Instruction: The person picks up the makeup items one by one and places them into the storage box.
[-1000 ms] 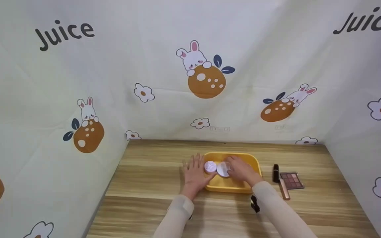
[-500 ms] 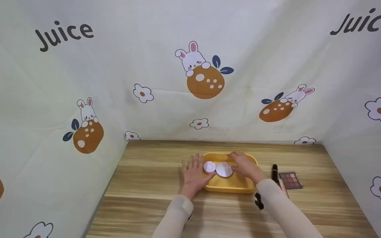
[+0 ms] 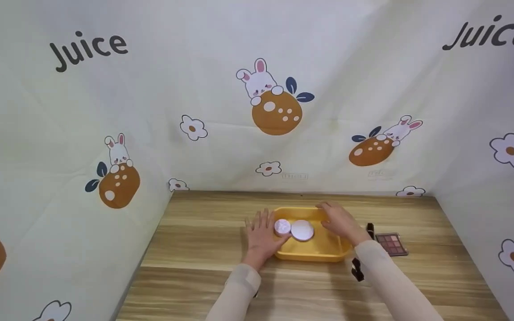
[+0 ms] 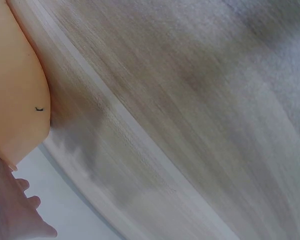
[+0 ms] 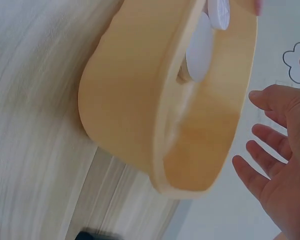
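A yellow plastic tray [image 3: 312, 257] sits on the wooden table. In its left part lie a small round container with a patterned pale lid [image 3: 283, 227] and a larger flat white round container [image 3: 302, 230], side by side. My left hand [image 3: 260, 236] rests against the tray's left end, fingers straight and spread, the thumb along the rim near the small container. Over the tray's right end is my right hand [image 3: 340, 221], holding nothing. In the right wrist view the right hand [image 5: 290, 155] has loosely bent fingers, apart from both containers.
To the right of the tray lie an eyeshadow palette [image 3: 391, 244] and a black tube [image 3: 370, 230], partly behind the right sleeve [image 3: 391, 276]. A patterned cloth wall [image 3: 221, 169] closes off the back and both sides of the table.
My right hand has let go of the white round container and drawn away to the right. The container stays in the tray. My left hand keeps its place.
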`<state>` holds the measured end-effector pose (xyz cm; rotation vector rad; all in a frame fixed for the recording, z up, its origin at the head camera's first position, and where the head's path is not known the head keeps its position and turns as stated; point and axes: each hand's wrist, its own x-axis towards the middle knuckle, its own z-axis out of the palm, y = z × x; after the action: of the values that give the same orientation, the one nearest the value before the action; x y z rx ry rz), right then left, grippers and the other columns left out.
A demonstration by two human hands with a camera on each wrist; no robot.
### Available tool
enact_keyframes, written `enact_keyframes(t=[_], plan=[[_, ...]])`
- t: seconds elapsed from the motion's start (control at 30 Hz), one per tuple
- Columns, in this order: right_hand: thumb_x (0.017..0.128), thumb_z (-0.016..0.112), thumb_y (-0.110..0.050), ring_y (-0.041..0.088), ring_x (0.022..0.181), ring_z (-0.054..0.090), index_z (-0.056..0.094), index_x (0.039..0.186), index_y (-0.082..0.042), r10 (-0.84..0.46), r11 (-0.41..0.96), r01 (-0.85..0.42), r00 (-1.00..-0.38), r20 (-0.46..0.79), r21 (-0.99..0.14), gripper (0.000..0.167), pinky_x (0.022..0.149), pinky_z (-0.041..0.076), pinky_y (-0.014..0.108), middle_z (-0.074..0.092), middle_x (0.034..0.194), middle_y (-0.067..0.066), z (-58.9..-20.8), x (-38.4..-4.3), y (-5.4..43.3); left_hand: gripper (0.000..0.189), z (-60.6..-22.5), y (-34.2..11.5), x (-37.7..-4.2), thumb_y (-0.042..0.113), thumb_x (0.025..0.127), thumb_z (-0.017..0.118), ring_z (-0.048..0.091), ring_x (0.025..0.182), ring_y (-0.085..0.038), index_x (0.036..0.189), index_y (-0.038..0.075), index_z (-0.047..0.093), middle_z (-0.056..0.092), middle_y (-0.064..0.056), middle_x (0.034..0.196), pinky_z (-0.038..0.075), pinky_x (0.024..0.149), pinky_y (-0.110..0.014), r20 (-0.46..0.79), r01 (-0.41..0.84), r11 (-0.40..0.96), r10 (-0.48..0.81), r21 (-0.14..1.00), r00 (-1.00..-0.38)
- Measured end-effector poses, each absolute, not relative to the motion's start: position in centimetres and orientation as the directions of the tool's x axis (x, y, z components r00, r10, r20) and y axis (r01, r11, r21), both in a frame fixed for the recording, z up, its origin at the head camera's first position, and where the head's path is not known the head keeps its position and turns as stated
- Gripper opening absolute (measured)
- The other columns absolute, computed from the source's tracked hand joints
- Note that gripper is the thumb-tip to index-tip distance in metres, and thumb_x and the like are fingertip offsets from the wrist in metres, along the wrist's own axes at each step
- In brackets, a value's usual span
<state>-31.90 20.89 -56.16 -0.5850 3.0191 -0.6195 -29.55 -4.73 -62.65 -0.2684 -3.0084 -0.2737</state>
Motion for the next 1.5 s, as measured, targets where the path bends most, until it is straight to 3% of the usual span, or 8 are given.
enact_keyframes(t=[0.27, 0.6, 0.9, 1.5], plan=[[0.09, 0.071, -0.008, 0.041, 0.127, 0.054, 0.054, 0.138, -0.001, -0.308, 0.878, -0.289, -0.951, 0.012, -0.381, 0.051, 0.107, 0.045, 0.056, 0.056, 0.136, 0.022, -56.0, -31.9, 22.8, 0.099, -62.6, -4.7, -29.5, 0.082, 0.085, 0.042, 0.022, 0.154, -0.031, 0.159, 0.018, 0.027, 0.025, -0.007, 0.166, 0.016, 0.121, -0.064, 0.105, 0.175, 0.973, 0.16, 0.154, -0.982], [0.088, 0.071, -0.005, 0.044, 0.124, 0.054, 0.056, 0.134, 0.002, -0.318, 0.874, -0.323, -0.945, 0.077, -0.363, 0.049, 0.106, 0.045, 0.058, 0.058, 0.133, 0.025, -56.3, -31.6, 25.1, 0.1, -62.7, -4.5, -29.5, 0.083, 0.084, 0.041, 0.021, 0.155, -0.031, 0.159, 0.019, 0.026, 0.025, -0.007, 0.166, 0.016, 0.122, -0.065, 0.091, 0.168, 0.977, 0.157, 0.133, -0.983], [0.091, 0.066, -0.008, 0.048, 0.127, 0.051, 0.055, 0.135, 0.002, -0.272, 0.892, -0.279, -0.96, 0.072, -0.354, 0.047, 0.104, 0.045, 0.061, 0.054, 0.137, 0.028, -56.7, -31.1, 27.2, 0.099, -62.8, -4.6, -29.6, 0.083, 0.084, 0.04, 0.025, 0.153, -0.031, 0.158, 0.019, 0.029, 0.03, -0.007, 0.165, 0.018, 0.12, -0.065, 0.139, 0.18, 0.977, 0.164, 0.112, -0.977], [0.085, 0.068, -0.004, 0.049, 0.114, 0.057, 0.058, 0.128, 0.007, -0.284, 0.891, -0.323, -0.945, 0.165, -0.318, 0.046, 0.099, 0.048, 0.061, 0.06, 0.126, 0.028, -57.9, -29.9, 31.3, 0.098, -62.6, -4.7, -29.4, 0.081, 0.084, 0.044, 0.023, 0.154, -0.031, 0.158, 0.018, 0.029, 0.029, -0.008, 0.165, 0.016, 0.12, -0.066, 0.129, 0.181, 0.97, 0.162, 0.161, -0.978]])
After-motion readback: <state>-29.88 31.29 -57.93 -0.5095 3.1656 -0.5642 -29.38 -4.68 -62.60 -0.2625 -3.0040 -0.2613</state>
